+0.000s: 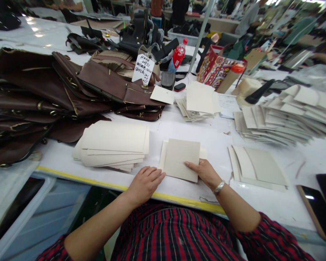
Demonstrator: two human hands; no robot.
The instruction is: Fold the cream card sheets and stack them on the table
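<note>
A square piece of pale grey cardboard [182,159] is pinched in my right hand [205,172], thumb on top and fingers out of sight beneath it. Under that piece, the edges of lighter card stick out on the left and right. My left hand [146,184] lies on the table's front edge, fingers stretched and close together, the fingertips by the cardboard's lower left corner. Just beyond it sits a fanned stack of long cream card pieces [115,139]. To the right of my right hand lies a small set of curved-edge card pieces [260,166].
Dark brown leather bags [97,79] pile up on the left, with a handwritten tag [143,69]. Square cards [201,98] and a large card stack [288,112] lie farther back. A red-labelled bottle [178,54] stands behind; a phone [316,208] lies at the right.
</note>
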